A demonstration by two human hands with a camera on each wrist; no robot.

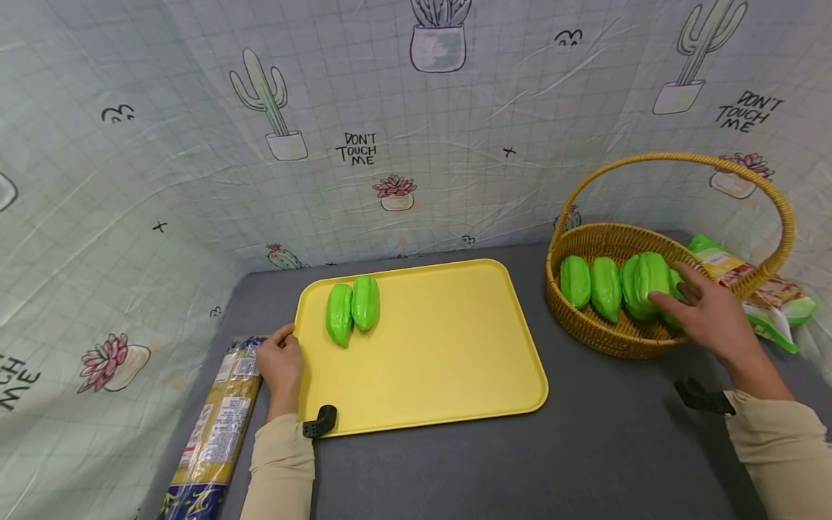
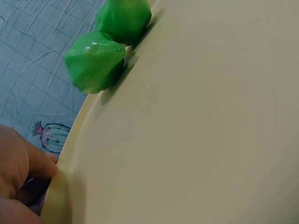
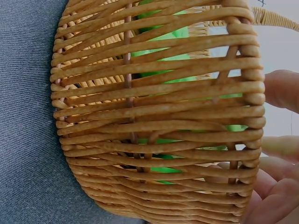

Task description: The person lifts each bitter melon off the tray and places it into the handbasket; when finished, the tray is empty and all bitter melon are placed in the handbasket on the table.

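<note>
Right hand (image 1: 711, 314): positioned over the right side of a round, golden-brown wicker basket (image 1: 627, 350) with a tall hooped handle. Inside lies a row of glossy, bright-green, ridged, elongated fruits (image 1: 652, 274). The thumb is extended across the near end of the rightmost large fruit; the other fingers are bent above a further green fruit, partly hidden beneath the hand. The right-wrist view shows the fingers past the rim, thumb apart from them, green visible through the weave. Whether they grasp a fruit cannot be told.

Left hand (image 1: 281, 365): at the left rim of a yellow, rectangular, shallow tray (image 1: 448, 347). Fingers bent, tips touching the rim; whether they grip it cannot be told. Two matching green fruits (image 1: 365, 303) lie side by side, touching, in the tray's far left corner, beyond the left fingers and apart from them.

A long, clear-wrapped packet (image 1: 217, 426) lies on the grey table (image 1: 585, 448), left of the tray.
</note>
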